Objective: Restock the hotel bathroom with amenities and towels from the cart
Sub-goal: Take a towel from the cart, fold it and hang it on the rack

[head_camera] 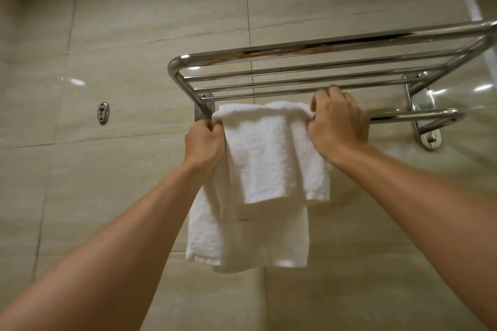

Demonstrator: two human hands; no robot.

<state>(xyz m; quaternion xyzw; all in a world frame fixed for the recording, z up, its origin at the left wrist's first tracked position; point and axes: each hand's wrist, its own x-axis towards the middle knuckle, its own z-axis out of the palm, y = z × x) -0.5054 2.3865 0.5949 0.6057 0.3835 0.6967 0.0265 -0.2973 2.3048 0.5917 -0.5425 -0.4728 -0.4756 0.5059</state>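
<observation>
A white towel [269, 158] hangs over the shiny towel rack's [322, 45] low bar. The left hand [205, 142] and right hand [337, 122] each pinch its top edge.

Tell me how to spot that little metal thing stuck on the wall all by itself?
Find the shiny towel rack on the beige tiled wall. Look left, past the white towel both hands grip. The small oval metal plate sits alone on bare tile, joined to nothing.

Two bare forearms, no sleeves, watch or rings in sight (each grip [204, 142] [337, 122] equally unadorned).
</observation>
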